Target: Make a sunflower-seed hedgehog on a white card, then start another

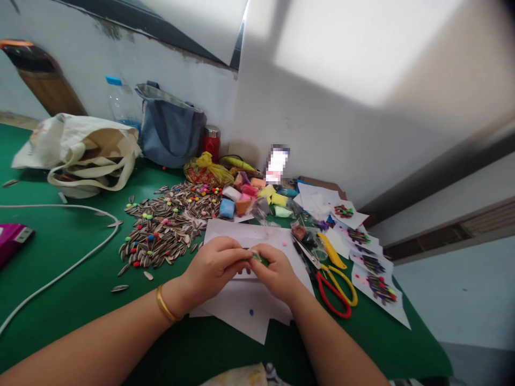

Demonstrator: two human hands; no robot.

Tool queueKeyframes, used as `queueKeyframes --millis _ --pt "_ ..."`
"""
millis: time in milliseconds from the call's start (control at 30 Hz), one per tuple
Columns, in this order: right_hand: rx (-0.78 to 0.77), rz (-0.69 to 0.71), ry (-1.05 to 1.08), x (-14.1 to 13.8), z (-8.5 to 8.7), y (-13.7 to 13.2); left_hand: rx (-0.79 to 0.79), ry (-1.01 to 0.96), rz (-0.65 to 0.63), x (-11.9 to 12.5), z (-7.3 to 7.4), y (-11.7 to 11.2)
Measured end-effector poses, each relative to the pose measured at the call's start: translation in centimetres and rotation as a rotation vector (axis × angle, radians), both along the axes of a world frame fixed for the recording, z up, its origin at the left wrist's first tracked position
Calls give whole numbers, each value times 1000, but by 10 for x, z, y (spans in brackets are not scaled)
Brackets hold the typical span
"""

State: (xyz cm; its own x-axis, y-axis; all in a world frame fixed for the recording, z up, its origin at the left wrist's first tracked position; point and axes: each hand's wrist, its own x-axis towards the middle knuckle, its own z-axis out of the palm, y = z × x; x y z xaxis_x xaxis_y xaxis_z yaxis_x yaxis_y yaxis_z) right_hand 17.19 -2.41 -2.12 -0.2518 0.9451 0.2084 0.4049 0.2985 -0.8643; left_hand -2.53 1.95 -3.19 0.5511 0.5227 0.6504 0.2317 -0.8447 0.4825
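My left hand (215, 267) and my right hand (273, 273) meet over white paper sheets (245, 305) on the green table (72, 236). Both hands pinch a small green piece (259, 259) between their fingertips; it looks like modelling clay, mostly hidden by the fingers. A gold bangle sits on my left wrist. A pile of striped sunflower seeds (169, 225), dotted with small coloured clay balls, lies just left of my hands. Wrapped clay blocks (251, 198) in several colours lie beyond the paper.
Red-handled and yellow-handled scissors (333, 281) lie right of my hands, beside paper cards (374, 268) bearing seed-and-clay figures. At the back stand a cream tote bag (80, 153), a blue bag (171, 128), a water bottle and a red cup. A white cable (68, 268) crosses the left side.
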Motion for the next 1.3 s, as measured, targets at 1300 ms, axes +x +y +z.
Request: queueKeyframes --millis 1300 --pt "-74 -20 -107 -8 8 -2 -226 -15 114 2 2 -2"
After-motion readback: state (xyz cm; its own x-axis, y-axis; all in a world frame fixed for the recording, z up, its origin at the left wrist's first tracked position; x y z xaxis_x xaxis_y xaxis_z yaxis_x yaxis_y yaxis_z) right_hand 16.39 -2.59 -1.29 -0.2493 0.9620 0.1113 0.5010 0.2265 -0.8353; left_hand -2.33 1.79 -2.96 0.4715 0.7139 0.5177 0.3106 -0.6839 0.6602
